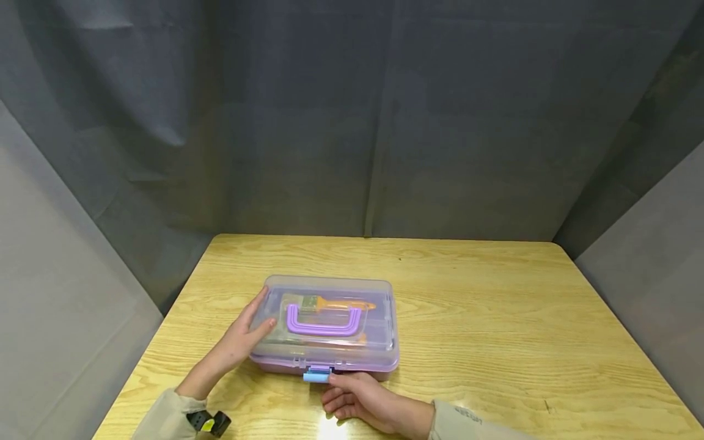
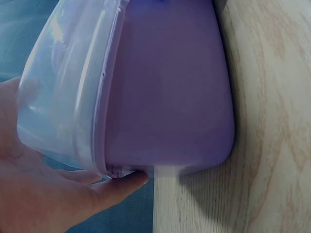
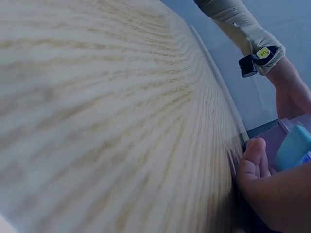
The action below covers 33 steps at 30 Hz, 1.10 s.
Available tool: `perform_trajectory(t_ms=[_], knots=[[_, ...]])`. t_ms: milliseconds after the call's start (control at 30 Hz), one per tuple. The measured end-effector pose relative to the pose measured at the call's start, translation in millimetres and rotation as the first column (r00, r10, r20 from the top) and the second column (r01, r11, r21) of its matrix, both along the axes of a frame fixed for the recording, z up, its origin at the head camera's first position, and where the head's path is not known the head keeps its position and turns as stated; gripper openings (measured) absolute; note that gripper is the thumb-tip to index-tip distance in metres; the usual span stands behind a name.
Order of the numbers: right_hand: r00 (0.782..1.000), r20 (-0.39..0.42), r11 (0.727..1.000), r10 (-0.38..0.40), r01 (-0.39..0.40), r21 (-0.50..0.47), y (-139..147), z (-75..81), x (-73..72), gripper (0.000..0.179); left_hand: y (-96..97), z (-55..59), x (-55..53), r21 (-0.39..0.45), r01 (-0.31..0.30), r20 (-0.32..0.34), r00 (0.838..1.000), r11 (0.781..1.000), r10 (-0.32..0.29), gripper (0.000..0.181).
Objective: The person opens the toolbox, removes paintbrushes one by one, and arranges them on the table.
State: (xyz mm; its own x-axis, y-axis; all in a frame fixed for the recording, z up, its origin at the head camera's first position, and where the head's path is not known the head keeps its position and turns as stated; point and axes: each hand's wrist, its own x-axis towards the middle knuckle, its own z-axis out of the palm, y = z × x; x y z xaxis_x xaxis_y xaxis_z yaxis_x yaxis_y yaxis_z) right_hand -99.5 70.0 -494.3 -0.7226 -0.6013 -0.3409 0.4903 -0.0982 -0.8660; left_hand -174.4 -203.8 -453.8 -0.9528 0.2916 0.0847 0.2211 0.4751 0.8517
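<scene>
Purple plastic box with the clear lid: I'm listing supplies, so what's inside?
Through the clear plastic lid, a flat orange-handled brush shows, plus an orange piece I can't identify. Opaque purple walls hide anything lower.

case base (image 2: 167,92): purple | handle (image 1: 323,330): purple | latch (image 1: 316,377): light blue | brush (image 1: 335,304): orange-handled | tabletop (image 1: 495,305): yellow wood-grain

Wood-grain table (image 1: 511,318), lidded plastic box (image 1: 326,319) on top.
Surface light yellow, streaky grain, rounded far corners; small dark mark (image 1: 547,406) front right, bright glare patch (image 1: 332,429) in front of the box. Box sits flat and upright, left of centre, long side to the front, purple base (image 2: 170,92) directly on the wood, clear lid (image 1: 381,327) over it.
</scene>
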Motion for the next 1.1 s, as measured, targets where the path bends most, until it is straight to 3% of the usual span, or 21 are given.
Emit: perform_trajectory(t_ms=[233,333,400,433,500,567,667,733,867,900,933,1000,1033,1067,1100], knots=[[0.999,-0.046,0.999,0.025,-0.024,0.022,7.3,2.0,-0.1,0.049,1.4,1.4,-0.8,0.000,0.002,0.016,1.000,1.000,-0.002,0.072],[0.993,-0.109,0.997,0.046,-0.040,0.062,13.2,5.4,0.9,0.044,1.8,1.2,-0.8,0.004,0.001,0.022,1.000,1.000,-0.001,0.072],[0.977,-0.189,0.991,0.103,-0.084,0.106,20.0,10.9,1.4,0.042,1.7,1.1,-0.7,0.008,0.005,0.028,1.000,1.000,-0.005,0.072],[0.956,-0.254,0.984,0.145,-0.113,0.137,24.5,14.7,1.1,0.040,1.4,1.3,-0.6,0.007,0.008,0.028,1.000,1.000,-0.009,0.072],[0.887,-0.397,0.962,0.236,-0.155,0.224,33.9,24.7,0.6,0.039,0.8,0.9,-0.4,0.007,0.010,0.029,1.000,1.000,-0.011,0.072],[0.788,-0.527,0.933,0.318,-0.160,0.323,44.0,38.2,-0.1,0.036,0.0,0.3,-0.8,0.003,0.010,0.030,0.999,1.000,-0.011,0.072],[0.614,-0.691,0.899,0.382,-0.072,0.433,57.1,58.6,-1.9,0.029,-1.2,0.0,-1.5,0.004,0.005,0.028,1.000,1.000,-0.006,0.073],[0.495,-0.783,0.893,0.378,0.030,0.450,64.6,69.5,-3.7,0.022,-1.8,0.7,-1.9,0.008,0.005,0.027,1.000,1.000,-0.005,0.073],[0.222,-0.928,0.890,0.300,0.285,0.356,77.1,76.2,-11.7,0.014,-2.8,3.3,-2.0,0.019,0.007,0.018,1.000,1.000,-0.007,0.073],[0.167,-0.944,0.879,0.285,0.346,0.327,80.0,74.5,-14.4,0.017,-3.1,3.9,-1.7,0.020,0.009,0.016,1.000,1.000,-0.009,0.074],[0.126,-0.952,0.863,0.278,0.404,0.305,82.8,72.2,-17.3,0.021,-3.8,4.0,-1.7,0.019,0.011,0.011,1.000,1.000,-0.011,0.074],[0.080,-0.955,0.820,0.284,0.496,0.285,88.4,65.5,-23.3,0.031,-5.7,2.9,-1.9,0.019,0.015,0.009,1.000,1.000,-0.015,0.076],[0.079,-0.951,0.795,0.300,0.531,0.294,91.1,61.8,-26.2,0.037,-6.6,2.3,-1.6,0.025,0.017,0.015,1.000,1.000,-0.018,0.077],[0.095,-0.944,0.767,0.316,0.560,0.314,93.6,58.3,-28.7,0.044,-7.6,1.9,-1.3,0.030,0.018,0.021,1.000,0.999,-0.018,0.079],[0.130,-0.933,0.737,0.335,0.581,0.345,96.2,55.0,-31.1,0.051,-8.5,1.4,-1.3,0.035,0.018,0.029,0.999,0.999,-0.019,0.081]])
